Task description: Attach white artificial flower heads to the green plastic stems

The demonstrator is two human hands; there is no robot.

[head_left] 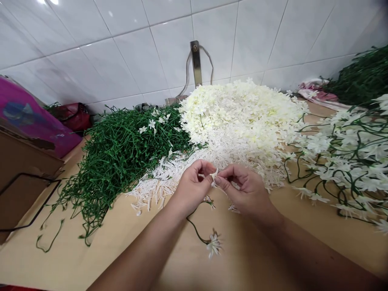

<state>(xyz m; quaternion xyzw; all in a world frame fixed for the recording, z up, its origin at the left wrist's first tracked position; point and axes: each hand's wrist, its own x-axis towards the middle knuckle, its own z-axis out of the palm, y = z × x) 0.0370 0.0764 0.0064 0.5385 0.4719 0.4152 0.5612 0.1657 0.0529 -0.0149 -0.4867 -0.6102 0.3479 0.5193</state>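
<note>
Both hands meet at the middle of the table over the near edge of the white stick pile [157, 184]. My left hand [194, 184] pinches a small white flower [214, 176] between thumb and forefinger. From the other side, my right hand [242, 188] closes thumb and finger on the same flower. Just below them a green stem [196, 230] curves down to an open white bloom [214, 245] lying on the table. Behind the hands rises a heap of loose white blossoms [239, 109]. My fingers partly hide the held flower.
Green stems [121, 149] are heaped at the left, beside a cardboard box [24, 169] and a purple bag [36, 117]. Assembled white flowers on stems [357, 161] spread over the right side. A metal bracket [196, 62] stands against the tiled wall.
</note>
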